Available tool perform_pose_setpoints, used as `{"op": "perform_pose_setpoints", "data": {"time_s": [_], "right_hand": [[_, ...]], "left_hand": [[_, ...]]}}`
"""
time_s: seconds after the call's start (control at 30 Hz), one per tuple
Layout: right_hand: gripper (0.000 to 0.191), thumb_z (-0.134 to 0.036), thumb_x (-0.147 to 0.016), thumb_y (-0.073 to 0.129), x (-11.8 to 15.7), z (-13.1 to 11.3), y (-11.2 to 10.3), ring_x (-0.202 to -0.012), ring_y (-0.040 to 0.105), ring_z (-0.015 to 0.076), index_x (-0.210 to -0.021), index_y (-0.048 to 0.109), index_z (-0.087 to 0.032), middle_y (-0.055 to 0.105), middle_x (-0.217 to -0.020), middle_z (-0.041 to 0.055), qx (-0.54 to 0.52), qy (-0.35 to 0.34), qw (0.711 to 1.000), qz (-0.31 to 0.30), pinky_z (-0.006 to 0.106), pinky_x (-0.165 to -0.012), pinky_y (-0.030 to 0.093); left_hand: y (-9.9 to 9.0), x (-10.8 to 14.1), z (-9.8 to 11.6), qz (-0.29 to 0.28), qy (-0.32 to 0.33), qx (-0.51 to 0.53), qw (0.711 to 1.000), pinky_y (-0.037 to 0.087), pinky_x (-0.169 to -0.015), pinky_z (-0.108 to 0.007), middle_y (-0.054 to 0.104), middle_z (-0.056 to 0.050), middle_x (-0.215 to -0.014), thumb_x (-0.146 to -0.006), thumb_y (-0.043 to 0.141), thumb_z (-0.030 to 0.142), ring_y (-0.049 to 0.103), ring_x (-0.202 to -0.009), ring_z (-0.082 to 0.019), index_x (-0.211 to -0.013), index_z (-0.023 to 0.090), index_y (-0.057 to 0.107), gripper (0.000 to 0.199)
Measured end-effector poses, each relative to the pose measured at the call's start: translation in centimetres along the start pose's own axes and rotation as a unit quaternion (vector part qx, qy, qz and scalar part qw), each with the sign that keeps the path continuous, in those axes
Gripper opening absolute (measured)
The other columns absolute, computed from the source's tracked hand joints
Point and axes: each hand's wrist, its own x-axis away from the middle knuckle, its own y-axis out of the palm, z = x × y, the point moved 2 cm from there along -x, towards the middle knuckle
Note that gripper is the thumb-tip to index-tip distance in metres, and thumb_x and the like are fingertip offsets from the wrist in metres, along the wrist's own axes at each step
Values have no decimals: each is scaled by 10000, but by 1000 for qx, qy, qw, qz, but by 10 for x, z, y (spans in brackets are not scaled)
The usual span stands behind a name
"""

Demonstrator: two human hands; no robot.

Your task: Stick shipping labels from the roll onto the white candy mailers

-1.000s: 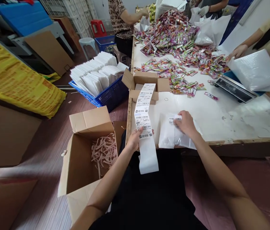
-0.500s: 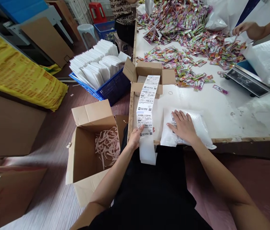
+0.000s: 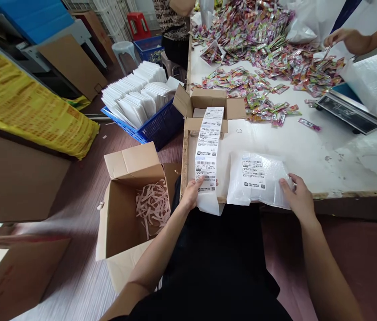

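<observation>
My left hand [image 3: 191, 191] pinches the lower end of a strip of printed shipping labels [image 3: 208, 142] at the table's near edge. The strip runs up into a small open cardboard box [image 3: 208, 94] on the table, and its loose backing hangs below my fingers. To the right lies a white bubble mailer [image 3: 275, 171], flat and filled, with a shipping label [image 3: 253, 174] stuck on its face. My right hand [image 3: 298, 196] grips the mailer's right edge, thumb on top and the other fingers partly hidden.
A large cardboard box [image 3: 118, 218] with paper strips stands on the floor at left. Behind it is a blue basket [image 3: 161, 125] of white mailers. Small colourful packets [image 3: 258, 40] pile up at the table's back. A scale [image 3: 349, 111] and a co-worker's hand [image 3: 350, 42] are at right.
My right hand has slid off the label and moved right to the mailer's edge, uncovering the label. My left hand keeps its hold on the strip; its hanging backing has shifted upward.
</observation>
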Motion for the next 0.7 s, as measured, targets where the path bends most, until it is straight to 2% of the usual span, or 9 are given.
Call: {"op": "perform_pose_setpoints", "data": {"time_s": [0.13, 0.27, 0.47, 0.7], "right_hand": [[739, -667, -863, 459, 1, -6, 3, -1140, 596, 343, -1425, 512, -190, 586, -1370, 159, 4, 18, 1000, -2, 469, -969, 444], [751, -684, -862, 439, -2, -6, 7, -1156, 594, 354, -1429, 500, -195, 576, -1378, 170, -4, 19, 1000, -9, 469, -970, 442], [789, -731, -850, 417, -4, 0, 10, -1121, 604, 364, -1443, 473, -214, 628, -1270, 182, -4, 44, 999, -19, 471, -929, 458], [831, -775, -841, 390, -7, 0, 11, -966, 623, 324, -1431, 479, -198, 656, -1142, 182, -3, 33, 999, -23, 422, -827, 467]], "left_hand": [[1, 0, 2, 28, 3, -16, 999, 579, -931, -417, 782, -123, -903, -893, 665, 356, 737, -986, -286, -1074, 95, 716, 321], [2, 1, 1, 23, 11, -19, 1000, 578, -924, -396, 780, -93, -830, -892, 663, 360, 739, -956, -268, -1040, 119, 721, 289], [-1, -1, -2, 32, 17, -27, 999, 574, -908, -403, 774, -108, -814, -844, 703, 395, 734, -954, -291, -904, 130, 716, 272], [-2, 1, 0, 8, 29, -31, 999, 561, -922, -421, 776, -131, -923, -837, 706, 438, 728, -984, -293, -1032, 118, 704, 375]]}}
